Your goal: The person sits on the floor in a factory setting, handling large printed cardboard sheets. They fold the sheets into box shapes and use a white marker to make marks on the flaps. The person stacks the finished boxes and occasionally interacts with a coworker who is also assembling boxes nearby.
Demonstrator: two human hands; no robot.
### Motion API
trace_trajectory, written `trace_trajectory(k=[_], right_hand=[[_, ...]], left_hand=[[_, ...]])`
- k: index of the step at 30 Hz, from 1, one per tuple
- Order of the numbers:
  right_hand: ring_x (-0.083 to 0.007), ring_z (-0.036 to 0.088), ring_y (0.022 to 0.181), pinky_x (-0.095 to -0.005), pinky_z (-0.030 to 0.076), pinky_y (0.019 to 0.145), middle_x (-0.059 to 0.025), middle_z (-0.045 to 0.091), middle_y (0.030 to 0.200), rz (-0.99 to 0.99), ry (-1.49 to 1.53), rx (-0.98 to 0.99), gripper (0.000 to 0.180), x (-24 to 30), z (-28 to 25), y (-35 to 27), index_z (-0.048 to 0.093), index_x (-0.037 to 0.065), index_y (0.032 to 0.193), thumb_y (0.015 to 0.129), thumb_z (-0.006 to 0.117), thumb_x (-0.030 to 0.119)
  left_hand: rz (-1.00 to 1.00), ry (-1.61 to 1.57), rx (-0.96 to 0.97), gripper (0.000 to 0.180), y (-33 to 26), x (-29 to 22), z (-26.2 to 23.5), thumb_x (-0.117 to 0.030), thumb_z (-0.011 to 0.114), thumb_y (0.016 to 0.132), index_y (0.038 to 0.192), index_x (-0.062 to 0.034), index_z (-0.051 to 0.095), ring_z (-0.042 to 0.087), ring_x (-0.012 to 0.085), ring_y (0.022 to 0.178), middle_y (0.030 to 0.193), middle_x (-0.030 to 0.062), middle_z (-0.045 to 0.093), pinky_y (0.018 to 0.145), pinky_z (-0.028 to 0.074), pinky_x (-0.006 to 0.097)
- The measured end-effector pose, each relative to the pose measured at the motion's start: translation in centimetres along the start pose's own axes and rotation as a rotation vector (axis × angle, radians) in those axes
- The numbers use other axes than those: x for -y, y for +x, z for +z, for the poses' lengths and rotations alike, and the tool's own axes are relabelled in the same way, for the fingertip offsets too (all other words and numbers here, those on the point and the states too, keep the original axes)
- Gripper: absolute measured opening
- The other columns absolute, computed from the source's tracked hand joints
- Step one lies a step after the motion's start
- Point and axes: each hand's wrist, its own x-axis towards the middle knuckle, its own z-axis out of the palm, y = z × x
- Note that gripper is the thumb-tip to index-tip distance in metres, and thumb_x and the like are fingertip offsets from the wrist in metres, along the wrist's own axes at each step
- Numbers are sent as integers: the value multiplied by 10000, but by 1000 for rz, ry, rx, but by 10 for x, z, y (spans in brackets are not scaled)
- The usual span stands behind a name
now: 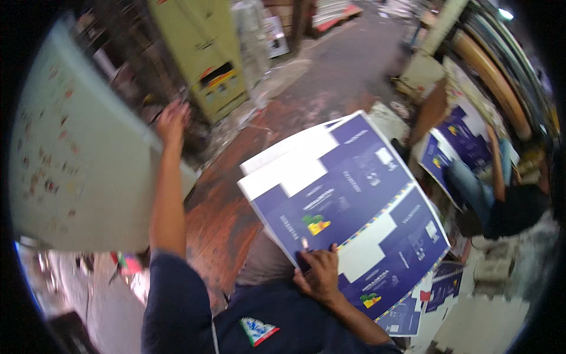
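Observation:
My right hand [321,272] is closed on the near edge of a large printed sheet [365,171], purple with white blocks and small yellow and green pictures. The sheet slants up and away in front of my body. Behind its far left edge another white sheet [259,159] shows, so there is more than one. My left arm reaches forward along a pale grey panel [82,159] dotted with coloured marks. Past the panel's edge, close to a yellow-green cabinet [200,53], is my left hand [173,121]. Its fingers are small and blurred, and whether they hold anything is unclear.
To the right a seated person [519,206] in a dark top and jeans handles similar purple sheets [466,135]. More printed sheets [407,315] lie low at my right. Large rollers [495,82] stand at the far right. A stained reddish floor [224,206] stretches ahead.

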Motion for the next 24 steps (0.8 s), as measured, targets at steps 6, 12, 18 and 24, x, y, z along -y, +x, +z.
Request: trace_trajectory(k=[6, 12, 18, 24], right_hand=[[-275, 551, 1018, -604, 272, 1078, -127, 575, 1032, 27, 49, 96, 543, -3, -9, -2, 607, 108, 1237, 760, 753, 325], [-273, 579, 1027, -424, 440, 962, -140, 584, 1062, 196, 434, 162, 491, -5, -75, 40, 579, 65, 1275, 861, 706, 296], [-155, 568, 901, -347, 493, 806, -61, 581, 1024, 463, 980, -95, 412, -82, -167, 161, 604, 54, 1223, 964, 554, 370], [-143, 531, 851, -364, 486, 820, -25, 568, 951, 491, 1365, -634, 405, -129, -255, 243, 643, 64, 1102, 952, 519, 419]], left_hand=[[-655, 571, -45, 222, -177, 145, -123, -218, 641, 905, 1032, -36, 622, 502, 150, 547, 701, 48, 563, 479, 405, 288], [-743, 758, 52, 223, -283, 172, -99, -186, 622, 898, 1035, -10, 621, 542, 146, 629, 793, 87, 607, 554, 446, 277], [-107, 642, -56, 294, -200, 135, -66, -195, 652, 864, 1057, 22, 609, 573, 178, 723, 907, 107, 631, 651, 479, 317], [169, 639, 173, 464, -164, 36, 22, -282, 710, 854, 1178, 17, 564, 568, 202, 859, 980, 116, 615, 777, 472, 333]])
